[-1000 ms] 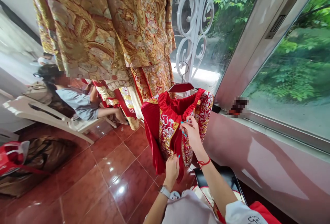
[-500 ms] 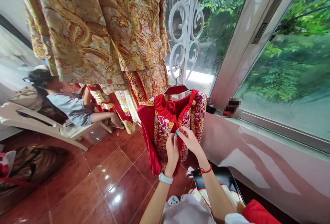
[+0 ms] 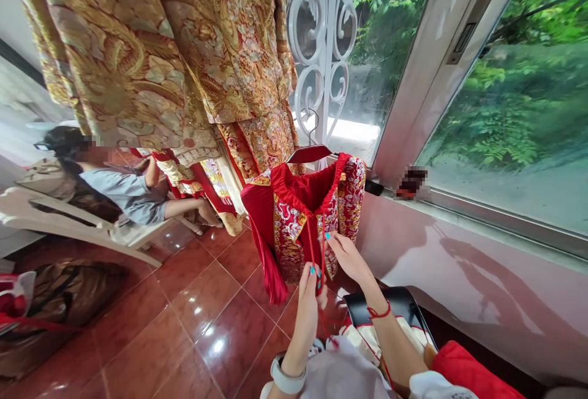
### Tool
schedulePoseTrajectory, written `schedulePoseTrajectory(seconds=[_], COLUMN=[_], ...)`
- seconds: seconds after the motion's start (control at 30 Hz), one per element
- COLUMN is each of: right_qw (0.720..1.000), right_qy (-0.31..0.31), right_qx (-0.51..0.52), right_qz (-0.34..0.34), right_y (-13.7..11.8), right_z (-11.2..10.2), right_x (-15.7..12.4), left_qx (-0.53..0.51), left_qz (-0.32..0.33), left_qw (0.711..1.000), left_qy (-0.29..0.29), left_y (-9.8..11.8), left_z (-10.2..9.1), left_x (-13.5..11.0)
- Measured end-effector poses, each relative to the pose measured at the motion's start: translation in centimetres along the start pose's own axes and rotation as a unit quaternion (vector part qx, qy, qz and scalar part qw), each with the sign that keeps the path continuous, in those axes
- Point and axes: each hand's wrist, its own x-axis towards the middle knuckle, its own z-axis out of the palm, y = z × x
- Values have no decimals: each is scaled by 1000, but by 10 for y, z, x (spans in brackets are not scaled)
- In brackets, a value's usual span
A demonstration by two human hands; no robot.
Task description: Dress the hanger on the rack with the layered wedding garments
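Observation:
A red garment (image 3: 301, 246) with gold and silver embroidery and a gathered top edge hangs on a dark red hanger (image 3: 311, 154). From the front of that edge a red drawstring (image 3: 310, 238) hangs down in two strands. My left hand (image 3: 312, 288), a white band on its wrist, is closed around the drawstring below the gathered edge. Higher and to the right, my right hand (image 3: 348, 257) pinches at the right strand, with thumb and finger together; a red string bracelet (image 3: 379, 312) circles that wrist. Loose cord dangles below my left hand.
Gold embroidered garments (image 3: 174, 62) hang at upper left. A person (image 3: 122, 187) sits on a white chair (image 3: 68, 218) beyond them. A white scrolled metal stand (image 3: 325, 56) is by the window. A black chair (image 3: 390, 304) stands at lower right, a brown bag (image 3: 78, 301) at left.
Both hands were together at the garment's front edge. My left hand has moved down toward me along the drawstring, drawing its strands out; my right hand has shifted slightly right.

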Motion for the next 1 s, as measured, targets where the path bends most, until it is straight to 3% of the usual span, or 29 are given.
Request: schedulePoseTrajectory(seconds=[0.07, 0.17, 0.37, 0.47, 0.53, 0.6, 0.67, 0.73, 0.77, 0.83, 0.87, 0.93, 1.0], right_qw=[992, 955, 916, 910, 912, 918, 933, 950, 956, 962, 964, 965, 966], right_qy=[-70, -160, -106, -79, -108, -144, -143, -112, -100, -89, -89, -89, -85], right_qx=[86, 218, 318, 344, 347, 334, 304, 270, 257, 240, 237, 232, 232], right_qz=[52, 123, 221, 215, 191, 159, 130, 111, 103, 92, 88, 82, 75], right_y=[-5, -26, -87, -113, -122, -123, -118, -112, -110, -108, -108, -109, -108], right_z=[5, 11, -5, -8, -2, 7, 16, 20, 21, 21, 21, 23, 26], right_x=[11, 32, 72, 88, 96, 100, 99, 95, 92, 88, 86, 84, 83], left_qx=[-1, 12, 47, 76, 109, 171, 281, 403, 440, 450, 428, 398, 398], left_qz=[-29, -49, -48, -54, -51, -35, 27, 164, 259, 397, 441, 426, 361], left_qw=[999, 995, 988, 981, 977, 969, 946, 894, 859, 798, 783, 800, 833], left_qy=[-34, -84, -141, -170, -178, -173, -159, -106, -50, 51, 95, 144, 134], left_y=[5, 9, 34, 44, 43, 42, 51, 79, 101, 154, 182, 228, 255], left_z=[7, 15, 3, -5, -8, -14, -22, -30, -32, -30, -27, -16, -7], left_x=[-13, -28, -54, -71, -76, -72, -56, -29, -13, 21, 37, 66, 86])
